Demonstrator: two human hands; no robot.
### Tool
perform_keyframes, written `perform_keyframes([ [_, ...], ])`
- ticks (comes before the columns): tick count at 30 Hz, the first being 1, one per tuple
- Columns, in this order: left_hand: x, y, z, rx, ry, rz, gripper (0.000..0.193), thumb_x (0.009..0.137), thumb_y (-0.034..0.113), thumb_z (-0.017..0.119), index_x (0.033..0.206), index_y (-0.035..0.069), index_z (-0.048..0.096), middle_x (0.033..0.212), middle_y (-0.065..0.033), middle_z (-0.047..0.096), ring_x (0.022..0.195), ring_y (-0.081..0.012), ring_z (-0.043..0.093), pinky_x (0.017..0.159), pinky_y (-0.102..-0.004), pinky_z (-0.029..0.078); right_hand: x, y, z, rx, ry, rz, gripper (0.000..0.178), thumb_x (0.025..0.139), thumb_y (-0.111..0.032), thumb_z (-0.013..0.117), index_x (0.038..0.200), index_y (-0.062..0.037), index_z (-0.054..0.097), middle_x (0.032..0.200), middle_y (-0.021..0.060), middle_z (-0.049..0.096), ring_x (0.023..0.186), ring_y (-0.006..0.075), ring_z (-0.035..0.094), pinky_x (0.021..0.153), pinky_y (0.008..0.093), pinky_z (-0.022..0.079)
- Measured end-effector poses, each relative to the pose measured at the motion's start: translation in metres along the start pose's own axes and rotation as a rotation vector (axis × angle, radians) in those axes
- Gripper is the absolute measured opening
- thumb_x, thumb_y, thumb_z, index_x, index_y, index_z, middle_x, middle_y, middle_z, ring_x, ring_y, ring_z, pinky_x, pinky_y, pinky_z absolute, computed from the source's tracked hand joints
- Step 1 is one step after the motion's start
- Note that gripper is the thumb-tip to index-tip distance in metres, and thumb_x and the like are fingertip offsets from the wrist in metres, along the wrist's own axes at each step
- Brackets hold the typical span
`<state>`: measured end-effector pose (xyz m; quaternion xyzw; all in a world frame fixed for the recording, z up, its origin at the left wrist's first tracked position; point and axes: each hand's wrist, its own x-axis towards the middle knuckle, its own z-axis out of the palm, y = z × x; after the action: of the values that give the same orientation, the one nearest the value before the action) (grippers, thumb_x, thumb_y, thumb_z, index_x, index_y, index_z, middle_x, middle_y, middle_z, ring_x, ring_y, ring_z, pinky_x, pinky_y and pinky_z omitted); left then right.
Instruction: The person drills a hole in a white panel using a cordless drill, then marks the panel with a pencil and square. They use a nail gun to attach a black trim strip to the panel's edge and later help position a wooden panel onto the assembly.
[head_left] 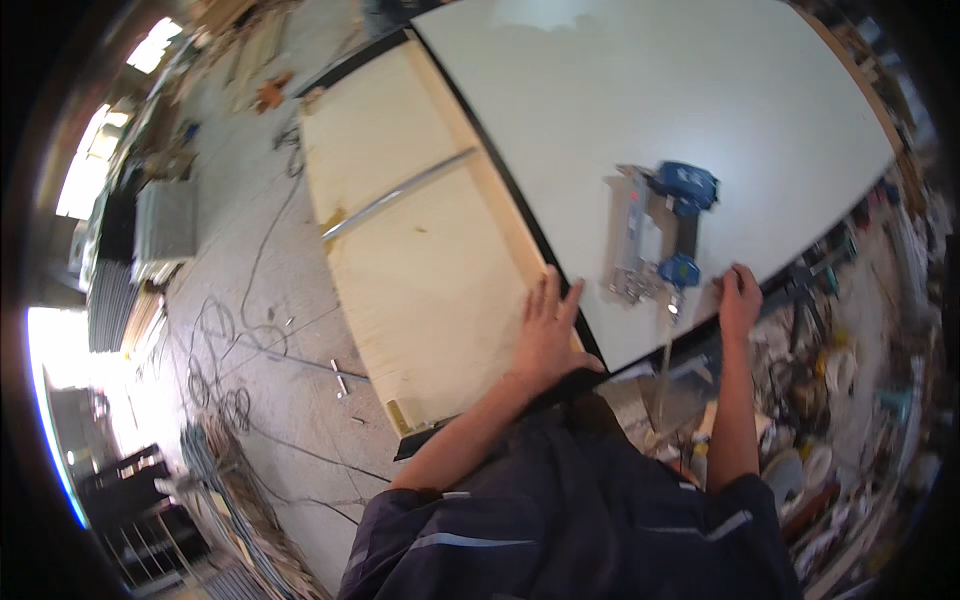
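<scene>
My left hand (548,325) lies with fingers spread on the near corner of a shallow wooden panel (430,270), across its black edge. The panel has a pale inner face, a raised wooden rail and a metal bar (400,192) running across it. To the right, a blue and silver pneumatic nail gun (688,188) lies on the white tabletop (560,130), its hose hanging over the near edge. My right hand (740,298) is at that edge beside the nail gun, its fingers curled together. Whatever they may hold is hidden.
Cables (215,350) coil over the concrete floor (300,330) on the left. Bundled strips (235,500) lie at the lower left, and stacked panels (165,225) stand farther off. Below the table's right edge is a cluttered heap of tools, tape rolls and scraps (820,400).
</scene>
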<state>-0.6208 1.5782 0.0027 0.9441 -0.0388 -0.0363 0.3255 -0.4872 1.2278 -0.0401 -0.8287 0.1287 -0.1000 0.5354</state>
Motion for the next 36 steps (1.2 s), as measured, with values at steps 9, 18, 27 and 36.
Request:
perform_keyframes([
  [9,0.002,-0.002,-0.008,0.01,-0.056,0.012,0.13,0.061,0.064,0.088,0.162,0.012,0.026,0.167,-0.034,0.009,0.154,-0.0507,0.014,0.125,-0.0568,0.018,0.012,-0.027,0.025,0.101,-0.106,0.142,0.044,0.098,-0.029,0.066,0.126,0.0046,0.067,0.096,0.0102,0.072,0.077,0.0137,0.065,0.068,0.0289,0.051],
  [18,-0.007,-0.006,-0.002,-0.074,0.048,-0.023,0.136,0.054,0.054,0.095,0.163,0.014,0.025,0.17,-0.0234,0.012,0.151,-0.0532,0.023,0.122,-0.0593,0.026,0.032,-0.096,0.082,-0.393,-0.3,0.0,0.059,0.082,-0.05,0.075,0.11,0.0018,0.075,0.101,0.021,0.075,0.096,0.0316,0.073,0.087,0.0401,0.053],
  [27,-0.013,-0.008,0.006,-0.123,0.136,-0.017,0.137,0.054,0.049,0.096,0.162,0.007,0.023,0.169,-0.0217,0.017,0.152,-0.0468,0.026,0.122,-0.054,0.03,0.06,-0.115,0.079,0.24,-0.629,0.293,0.029,0.084,-0.019,0.077,0.104,0.0006,0.069,0.09,0.0112,0.071,0.072,0.0202,0.069,0.067,0.0348,0.058],
  [36,-0.067,0.0,-0.001,-0.194,0.434,-0.273,0.03,0.094,0.018,0.072,0.118,0.0,0.069,0.125,-0.0184,0.069,0.121,-0.0372,0.06,0.104,-0.045,0.047,0.021,-0.163,0.021,0.435,-0.639,0.097,0.033,0.08,-0.008,0.073,0.109,0.0037,0.06,0.086,0.0123,0.067,0.074,0.019,0.067,0.068,0.0327,0.057],
])
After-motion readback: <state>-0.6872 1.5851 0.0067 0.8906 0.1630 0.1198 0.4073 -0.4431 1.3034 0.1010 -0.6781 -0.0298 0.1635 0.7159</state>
